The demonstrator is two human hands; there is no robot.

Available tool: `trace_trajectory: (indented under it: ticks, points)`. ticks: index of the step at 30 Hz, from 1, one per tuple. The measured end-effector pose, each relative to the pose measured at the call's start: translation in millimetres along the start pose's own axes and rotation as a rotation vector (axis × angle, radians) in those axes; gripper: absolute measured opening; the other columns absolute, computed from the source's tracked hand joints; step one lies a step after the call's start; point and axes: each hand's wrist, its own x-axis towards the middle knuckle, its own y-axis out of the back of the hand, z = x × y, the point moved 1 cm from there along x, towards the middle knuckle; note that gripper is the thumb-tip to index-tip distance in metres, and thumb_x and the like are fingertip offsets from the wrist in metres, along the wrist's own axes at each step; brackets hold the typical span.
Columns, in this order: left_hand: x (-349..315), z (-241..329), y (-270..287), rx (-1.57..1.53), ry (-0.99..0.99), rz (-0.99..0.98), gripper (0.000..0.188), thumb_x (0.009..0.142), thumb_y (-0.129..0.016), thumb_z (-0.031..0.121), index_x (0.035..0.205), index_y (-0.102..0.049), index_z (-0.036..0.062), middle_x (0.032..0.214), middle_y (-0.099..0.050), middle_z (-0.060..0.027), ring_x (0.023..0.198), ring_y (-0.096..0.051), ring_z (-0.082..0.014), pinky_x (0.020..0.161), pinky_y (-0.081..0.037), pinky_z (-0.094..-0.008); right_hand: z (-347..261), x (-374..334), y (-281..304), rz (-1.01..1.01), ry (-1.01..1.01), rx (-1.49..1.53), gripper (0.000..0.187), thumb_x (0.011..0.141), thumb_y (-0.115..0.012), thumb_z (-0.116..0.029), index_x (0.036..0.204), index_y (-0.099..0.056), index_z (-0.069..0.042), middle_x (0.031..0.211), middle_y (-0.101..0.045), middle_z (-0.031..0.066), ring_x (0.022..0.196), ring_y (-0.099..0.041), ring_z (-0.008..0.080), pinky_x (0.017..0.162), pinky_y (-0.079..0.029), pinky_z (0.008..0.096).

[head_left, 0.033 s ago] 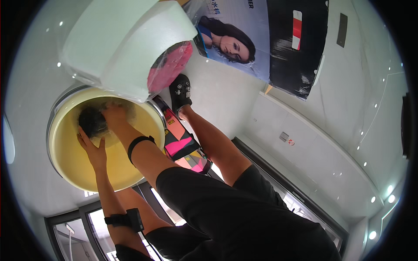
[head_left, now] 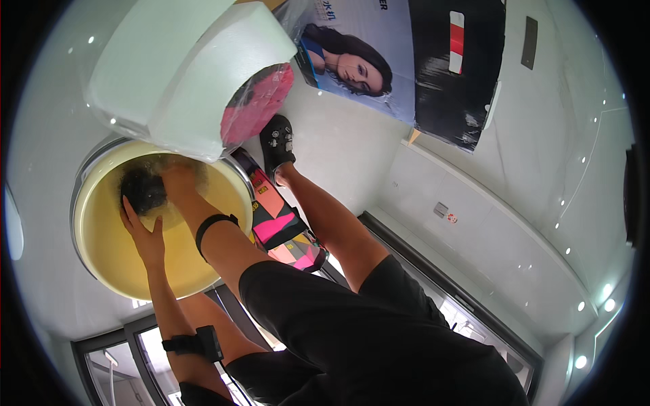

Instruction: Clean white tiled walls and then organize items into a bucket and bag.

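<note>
A dark, rounded thing (head_left: 141,191) lies in the cloudy water of a pale yellow basin (head_left: 95,260); its kind cannot be made out. My left hand (head_left: 143,233) is open, thumb spread away from the fingers, with the fingertips against the near edge of the dark thing. To its right, my right hand (head_left: 179,179) reaches down into the water beside the same thing. Blur and cloudy water hide its fingers, so I cannot tell whether they grip. Black bands circle both forearms, and the left one carries a small black box.
A white foam block (head_left: 196,81) wrapped in clear plastic overhangs the basin's far rim. A large printed carton (head_left: 433,74) stands at the far right. Colourful patterned items (head_left: 274,216) lie beside the basin, close to my foot in a black clog (head_left: 276,143).
The view has shifted slightly, so the basin and foam block appear a little farther left. Both hands stay at the dark thing.
</note>
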Motion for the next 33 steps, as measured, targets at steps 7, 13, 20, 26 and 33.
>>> trace_trajectory:
  ticks: [7,13,20,26,33]
  points:
    - [-12.7,-55.5,47.9,-0.208,-0.025,-0.145,0.092,0.089,-0.072,0.01,0.162,-0.018,0.0223,0.164,-0.023,-0.0174,0.149,-0.028,-0.0417,0.117,-0.032,-0.051,-119.8,-148.9,106.4,-0.091,0.065,0.774,0.044,0.075,-0.071,-0.003,0.114,-0.052,-0.008,0.109,-0.054,0.0262,0.095,-0.063,0.0475,0.077,-0.053,0.0541]
    - [13.6,-46.7,62.5,-0.253,-0.412,-0.084,0.073,0.092,-0.073,0.018,0.153,-0.035,0.004,0.143,-0.056,-0.0064,0.133,-0.05,-0.0249,0.115,-0.035,-0.0375,-108.3,-250.1,242.6,-0.242,0.288,0.945,0.041,0.077,-0.064,-0.001,0.114,-0.051,-0.011,0.105,-0.055,0.0184,0.092,-0.061,0.0446,0.078,-0.05,0.0513]
    - [-59.2,35.9,100.0,-0.221,0.034,0.055,0.049,0.077,-0.067,-0.006,0.126,-0.059,-0.002,0.124,-0.055,-0.0102,0.113,-0.058,-0.026,0.099,-0.045,-0.0318,-50.7,-174.2,142.7,0.234,0.086,0.742,0.07,0.088,-0.071,-0.032,0.148,-0.038,-0.018,0.132,-0.048,0.0219,0.11,-0.059,0.0414,0.089,-0.051,0.0476]
    - [-112.5,87.7,104.5,-0.173,-0.043,-0.024,0.049,0.071,-0.068,-0.009,0.118,-0.057,-0.0036,0.132,-0.052,-0.0135,0.114,-0.057,-0.0279,0.096,-0.047,-0.0306,-102.4,-152.6,107.8,-0.614,-0.248,1.865,0.105,0.086,-0.077,-0.031,0.164,-0.009,-0.023,0.127,-0.056,0.0141,0.094,-0.06,0.0224,0.079,-0.055,0.0341]
    - [-146.4,11.9,157.6,-0.969,0.383,-0.136,0.081,0.056,-0.063,0.001,0.137,-0.054,-0.0047,0.136,-0.059,-0.0153,0.128,-0.056,-0.0272,0.111,-0.04,-0.0367,-75.0,-144.9,118.5,-0.415,-0.259,1.933,0.051,0.083,-0.063,-0.004,0.134,-0.059,-0.005,0.098,-0.066,0.0134,0.078,-0.065,0.022,0.068,-0.055,0.0323]
